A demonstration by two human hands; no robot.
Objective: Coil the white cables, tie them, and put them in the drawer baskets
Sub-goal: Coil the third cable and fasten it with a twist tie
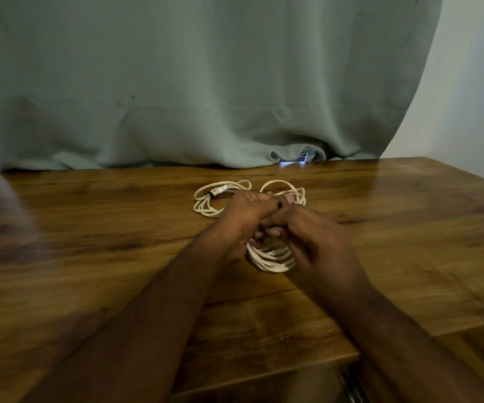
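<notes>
Hands: my left hand [242,221] and right hand [314,237] pinch one coil [272,255] together, keeping its loops bunched for tying.
Beyond my hands: two more cables [220,196] wait.

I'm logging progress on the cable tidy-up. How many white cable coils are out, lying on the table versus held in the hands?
White cable coils lying on the wooden table: 2
White cable coils held in both hands: 1
Total: 3
</notes>
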